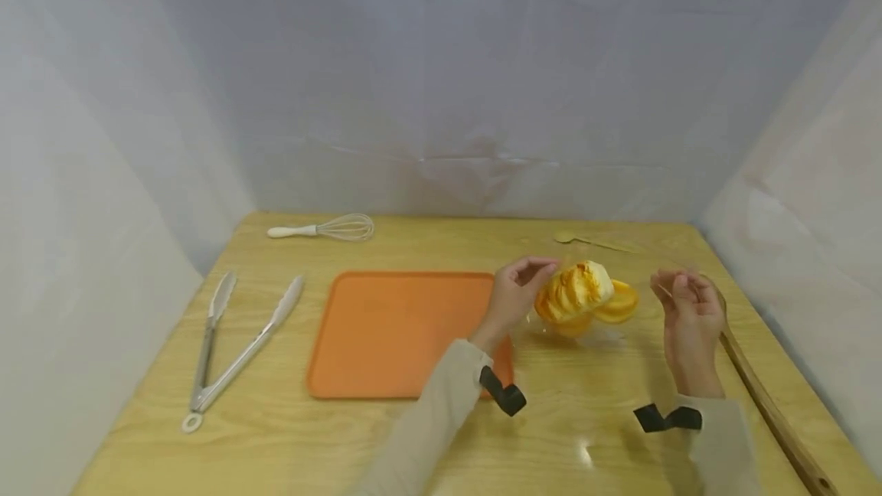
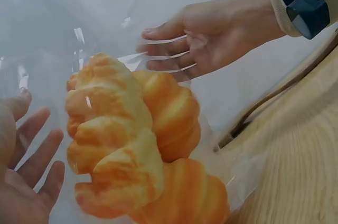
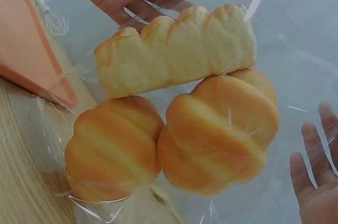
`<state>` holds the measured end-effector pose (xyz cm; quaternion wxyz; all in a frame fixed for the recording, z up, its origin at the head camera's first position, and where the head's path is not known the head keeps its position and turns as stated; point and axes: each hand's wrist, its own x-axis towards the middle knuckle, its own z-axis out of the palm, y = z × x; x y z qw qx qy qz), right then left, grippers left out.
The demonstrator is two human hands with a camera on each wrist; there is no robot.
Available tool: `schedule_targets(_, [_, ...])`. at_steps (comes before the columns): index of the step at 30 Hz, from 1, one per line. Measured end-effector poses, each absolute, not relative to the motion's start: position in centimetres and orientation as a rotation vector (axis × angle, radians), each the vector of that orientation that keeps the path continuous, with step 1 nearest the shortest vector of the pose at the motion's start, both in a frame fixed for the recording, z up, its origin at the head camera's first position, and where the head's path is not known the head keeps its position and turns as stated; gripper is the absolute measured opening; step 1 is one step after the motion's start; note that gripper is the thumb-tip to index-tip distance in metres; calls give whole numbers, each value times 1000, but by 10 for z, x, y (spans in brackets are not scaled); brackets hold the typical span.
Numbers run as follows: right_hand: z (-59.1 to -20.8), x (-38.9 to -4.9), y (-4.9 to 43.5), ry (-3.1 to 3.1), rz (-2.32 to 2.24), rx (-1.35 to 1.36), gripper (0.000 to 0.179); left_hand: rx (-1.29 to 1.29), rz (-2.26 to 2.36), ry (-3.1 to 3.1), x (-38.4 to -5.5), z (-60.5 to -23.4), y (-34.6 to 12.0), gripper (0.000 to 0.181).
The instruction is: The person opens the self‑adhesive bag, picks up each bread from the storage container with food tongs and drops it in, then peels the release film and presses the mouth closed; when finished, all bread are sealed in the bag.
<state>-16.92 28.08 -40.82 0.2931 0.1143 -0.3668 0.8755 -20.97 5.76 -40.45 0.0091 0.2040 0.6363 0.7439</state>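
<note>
Between my two hands is a clear plastic bag (image 3: 296, 65) with bread inside. In it are a ridged loaf (image 1: 573, 291), pale on one side and browned on the other, and two round, grooved golden buns (image 3: 219, 134), (image 3: 113, 147). My left hand (image 1: 515, 293) holds the bag's film on the left, thumb and fingertips together close beside the loaf. On the other side my right hand (image 1: 689, 320) is raised, its thumb and curled fingers at the film. Through the film the right hand (image 2: 216, 39) also shows in the left wrist view.
An orange tray (image 1: 400, 335) lies left of the bag. Farther left are opened metal tongs (image 1: 234, 362), with a whisk (image 1: 331, 228) behind. A gold-coloured spoon (image 1: 592, 241) lies at the back right. A long wooden stick (image 1: 765, 396) runs along the right edge.
</note>
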Motion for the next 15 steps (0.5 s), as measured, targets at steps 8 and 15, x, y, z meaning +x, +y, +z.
schedule_targets(8, [-406,-171,277,-942,2295,278,9,482,2441,1933,-206,-405,63,29])
schedule_targets(15, [-401,-170,271,-877,2295,126,7,380,2591,1808,-206,-407,74,19])
